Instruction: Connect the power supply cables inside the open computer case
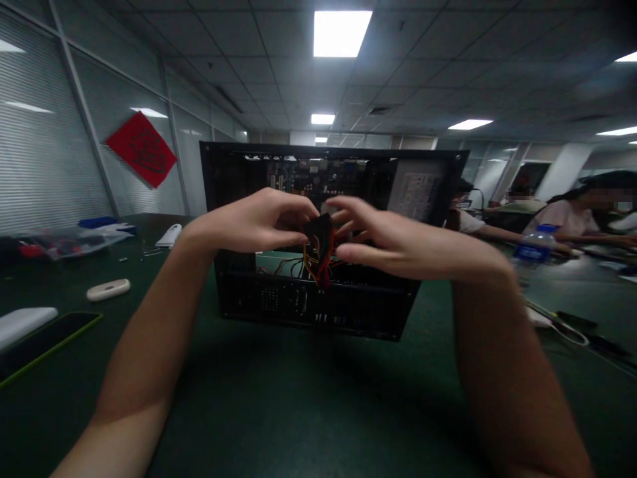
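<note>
Black connector point(319, 234) upright, wires point(318, 265) trailing down

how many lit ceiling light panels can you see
7, maybe more hidden. One big at top centre, one smaller behind it, a sliver farther back, one at mid right, and three at the right edge. Bright patches on the left wall look like reflections.

left hand point(259, 222) – fingers curled | right hand point(383, 242) – fingers pinching
</note>
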### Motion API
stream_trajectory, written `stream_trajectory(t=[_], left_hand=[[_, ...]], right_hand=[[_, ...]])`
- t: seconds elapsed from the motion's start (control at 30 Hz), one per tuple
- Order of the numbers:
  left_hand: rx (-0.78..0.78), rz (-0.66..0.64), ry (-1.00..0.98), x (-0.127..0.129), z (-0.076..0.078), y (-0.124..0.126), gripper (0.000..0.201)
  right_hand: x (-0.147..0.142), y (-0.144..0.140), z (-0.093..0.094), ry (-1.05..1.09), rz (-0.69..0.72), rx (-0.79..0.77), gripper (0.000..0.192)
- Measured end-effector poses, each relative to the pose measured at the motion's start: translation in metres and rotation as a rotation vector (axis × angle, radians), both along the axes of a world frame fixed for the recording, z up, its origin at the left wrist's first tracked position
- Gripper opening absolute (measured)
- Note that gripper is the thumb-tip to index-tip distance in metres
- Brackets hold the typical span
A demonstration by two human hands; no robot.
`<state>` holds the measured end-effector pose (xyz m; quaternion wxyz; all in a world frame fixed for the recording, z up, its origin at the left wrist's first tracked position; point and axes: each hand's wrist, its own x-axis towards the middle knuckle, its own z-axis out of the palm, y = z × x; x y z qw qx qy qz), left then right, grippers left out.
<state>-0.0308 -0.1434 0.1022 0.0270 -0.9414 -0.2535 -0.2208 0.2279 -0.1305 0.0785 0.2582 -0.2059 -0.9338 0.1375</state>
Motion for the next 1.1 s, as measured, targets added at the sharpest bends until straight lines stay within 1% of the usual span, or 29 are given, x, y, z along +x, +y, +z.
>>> stream_trajectory(t=[0.03, 0.1, 0.13, 0.2, 0.27, 0.37, 0.43, 0.5, 0.57, 0.7, 0.8, 0.93, 1.1], left_hand=[[0.008, 0.005, -0.035, -0.002, 0.001, 0.0, 0.032], [0.018, 0.022, -0.104, -0.006, 0.002, -0.001, 0.034], [0.028, 0.026, -0.134, -0.007, 0.003, -0.001, 0.035], [0.037, 0.019, -0.16, -0.009, 0.004, -0.002, 0.037], [0.002, -0.019, -0.149, -0.008, 0.003, -0.004, 0.041], [-0.082, -0.09, -0.122, -0.005, 0.001, -0.005, 0.051], [-0.079, -0.094, -0.125, -0.002, -0.002, -0.005, 0.056], [-0.009, -0.068, -0.143, 0.003, -0.003, -0.006, 0.057], [0.092, -0.038, -0.163, 0.008, -0.003, -0.008, 0.056], [0.249, 0.008, -0.174, 0.016, -0.002, -0.014, 0.051], [0.349, 0.035, -0.187, 0.019, -0.003, -0.016, 0.046], [0.441, 0.043, -0.177, 0.02, -0.004, -0.016, 0.045], [0.494, 0.072, -0.13, 0.019, -0.004, -0.015, 0.05]], right_hand=[[-0.007, 0.004, -0.002, -0.063, 0.036, -0.014, 0.046], [-0.021, 0.012, -0.006, -0.164, 0.123, -0.041, 0.038], [-0.027, 0.016, -0.008, -0.165, 0.151, -0.045, 0.034], [-0.031, 0.018, -0.007, -0.139, 0.172, -0.057, 0.032], [-0.027, 0.014, -0.004, -0.124, 0.162, -0.068, 0.035], [-0.013, 0.0, 0.002, -0.095, 0.11, -0.068, 0.035], [-0.006, -0.007, 0.004, -0.068, 0.066, -0.066, 0.037], [-0.002, -0.009, 0.004, -0.047, 0.04, -0.064, 0.04], [-0.003, -0.007, 0.004, -0.006, 0.029, -0.05, 0.044], [-0.007, 0.002, 0.004, 0.153, 0.003, -0.015, 0.048], [-0.01, 0.005, 0.005, 0.24, 0.042, -0.068, 0.048], [-0.011, 0.002, 0.004, 0.3, 0.093, -0.149, 0.047], [-0.013, 0.001, 0.004, 0.339, 0.079, -0.147, 0.045]])
